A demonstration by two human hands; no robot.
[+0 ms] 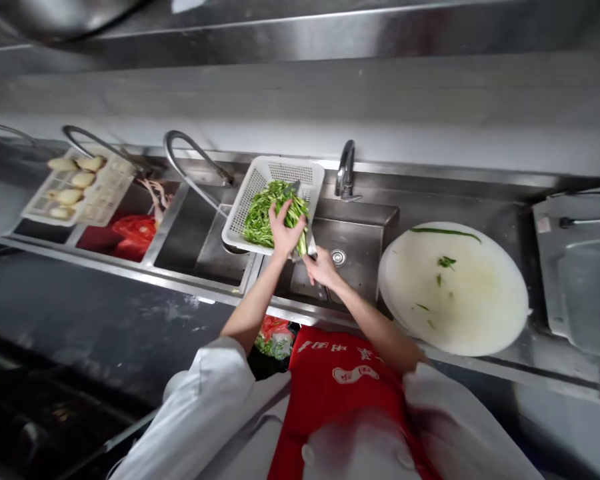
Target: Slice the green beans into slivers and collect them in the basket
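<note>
Chopped green vegetable stems [263,217] lie heaped in a white perforated basket [243,200] over the sink. My left hand [286,233] rests on the stems with its fingers spread. At the basket's near right corner, my right hand [323,268] is closed round what looks like a knife. Part of its grey blade [293,189] shows among the stems; the rest is hidden under the greens and my hands. A round white cutting board [460,313] lies to the right, bearing one long green stem [446,231] and a few scraps.
A steel sink basin [365,233] with a faucet [347,170] lies beneath and right of the basket. Further left, a crate [100,200] holds several pale peeled vegetables [70,196], beside a red plastic bag [135,233]. A steel shelf [300,37] runs overhead.
</note>
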